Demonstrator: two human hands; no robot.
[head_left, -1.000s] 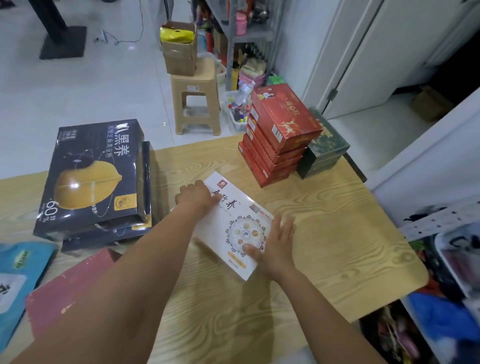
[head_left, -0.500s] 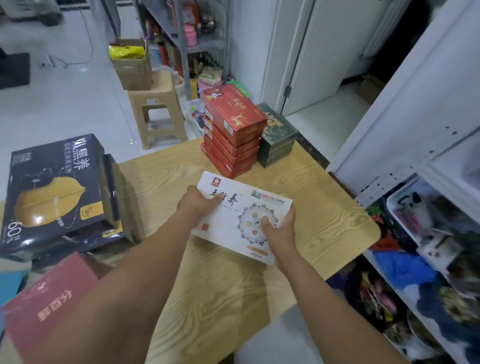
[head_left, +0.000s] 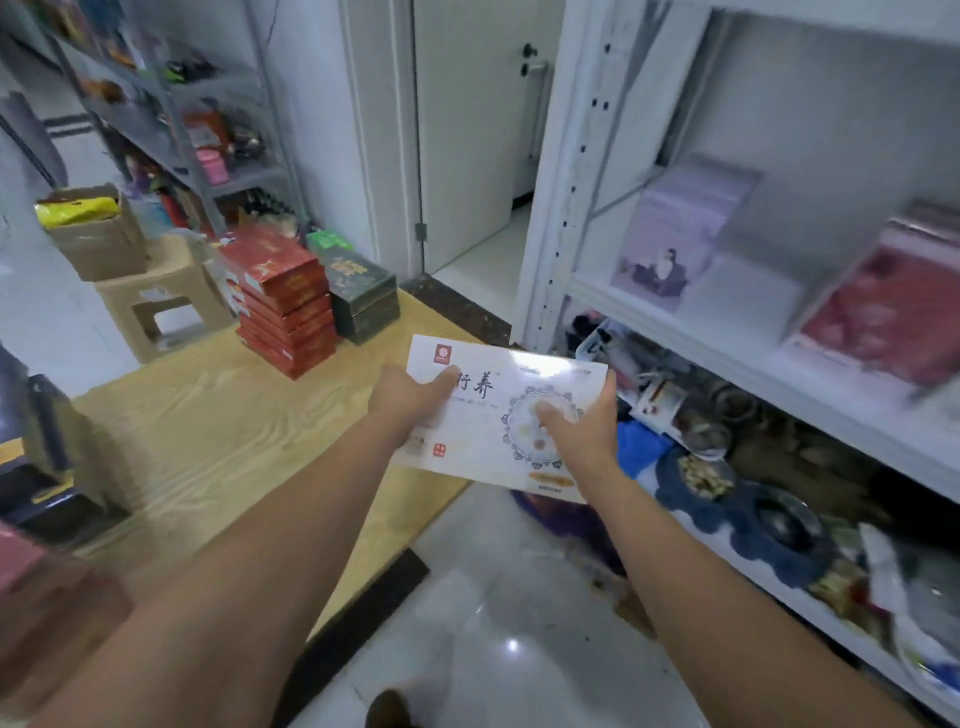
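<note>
Flat white cardboard box (head_left: 488, 421), one only, reads "行养" in black brush characters beside a red square logo and a round dish picture. It is held in the air past the wooden tabletop (head_left: 208, 415) edge. The left hand (head_left: 410, 400) and right hand (head_left: 576, 431) each grip an end, thumbs on top. Behind stand one stack of red flat boxes (head_left: 280, 312), its writing blurred, and two dark green boxes (head_left: 363, 296).

I have the flat white box (head_left: 493, 421) just right of the frame's centre, held in the air with its printed face towards me. It shows a small red logo at the upper left corner, black brush characters, a round ornamental medallion and a red seal lower left. My left hand (head_left: 410, 402) grips its left end and my right hand (head_left: 582, 431) its right, thumbs on top.
</note>
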